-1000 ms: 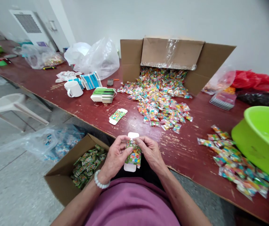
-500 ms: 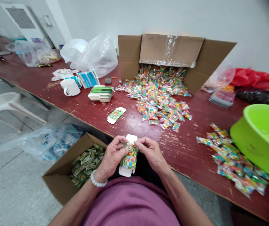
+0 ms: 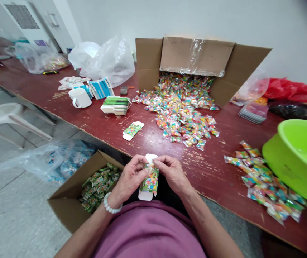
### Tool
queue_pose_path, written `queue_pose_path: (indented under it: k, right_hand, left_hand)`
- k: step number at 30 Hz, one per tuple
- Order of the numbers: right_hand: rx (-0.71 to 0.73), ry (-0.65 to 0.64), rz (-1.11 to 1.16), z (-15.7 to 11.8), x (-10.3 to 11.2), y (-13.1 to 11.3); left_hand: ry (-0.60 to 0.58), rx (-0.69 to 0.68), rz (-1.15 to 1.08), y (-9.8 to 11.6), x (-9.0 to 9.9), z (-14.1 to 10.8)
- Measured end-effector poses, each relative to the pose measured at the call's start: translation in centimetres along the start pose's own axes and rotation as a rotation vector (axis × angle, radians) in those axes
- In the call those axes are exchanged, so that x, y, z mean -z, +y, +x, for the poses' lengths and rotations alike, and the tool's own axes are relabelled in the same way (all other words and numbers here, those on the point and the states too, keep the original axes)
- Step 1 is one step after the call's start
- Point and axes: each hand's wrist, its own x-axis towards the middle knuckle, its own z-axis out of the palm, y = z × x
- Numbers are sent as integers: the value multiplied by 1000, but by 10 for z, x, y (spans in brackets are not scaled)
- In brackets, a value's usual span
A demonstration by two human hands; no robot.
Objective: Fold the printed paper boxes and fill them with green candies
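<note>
A box (image 3: 149, 181) is pinched near its upper end in the grip of the left hand (image 3: 130, 177) and right hand (image 3: 173, 174); sweets (image 3: 181, 116) are heaped on the table (image 3: 94, 122).

The left hand (image 3: 132, 176) and the right hand (image 3: 172, 173) pinch the top part of a small green box (image 3: 150, 180) with white flaps, by the near edge of the red table (image 3: 212, 171). A bracelet (image 3: 112, 203) of pale beads is on the left wrist. Just past the hands lies a flat green box (image 3: 133, 130). Farther left are a stack of cards (image 3: 115, 105) and a white mug (image 3: 80, 98). At the far middle, a heap of shiny little packs (image 3: 182, 116) spreads out from a big brown box (image 3: 182, 53). To the right, more bright packs (image 3: 266, 188) lie beside a green tub (image 3: 287, 168). Near left, a low brown box (image 3: 68, 211) holds many green packs (image 3: 99, 187).
</note>
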Motion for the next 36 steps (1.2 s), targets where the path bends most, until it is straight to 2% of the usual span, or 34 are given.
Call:
queue_pose_path:
  k: [3, 8, 11, 13, 16, 18, 24, 30, 33, 36]
  right_hand:
    - [10, 45, 86, 0, -4, -3]
    - [18, -51, -8, -1, -3, -9]
    - [64, -16, -24, -2, -2, -7]
    - [141, -18, -140, -4, -1, -6]
    - [275, -98, -336, -5, 2, -8]
    - [267, -138, -358, -6, 3, -11]
    - [183, -90, -445, 3, 5, -20]
    - [36, -80, -213, 9, 2, -19]
    - [81, -94, -259, 6, 1, -20]
    - [174, -182, -362, 1, 4, -23]
  left_hand:
    - [-16, -10, 40, -1, 0, 0]
    - [36, -60, -32, -6, -2, -5]
    - [-40, 72, -176, -8, -7, -9]
    - [-102, 200, -259, -9, -9, -10]
    - [-47, 288, -274, -11, -11, -7]
    - [-14, 286, -228, -12, -11, -4]
    - [-39, 211, -71, -16, -9, 2]
    - [-95, 178, 25, -15, -5, 3]
    - [-64, 161, 40, -16, -2, 4]
    - [-59, 165, 27, -16, -2, 3]
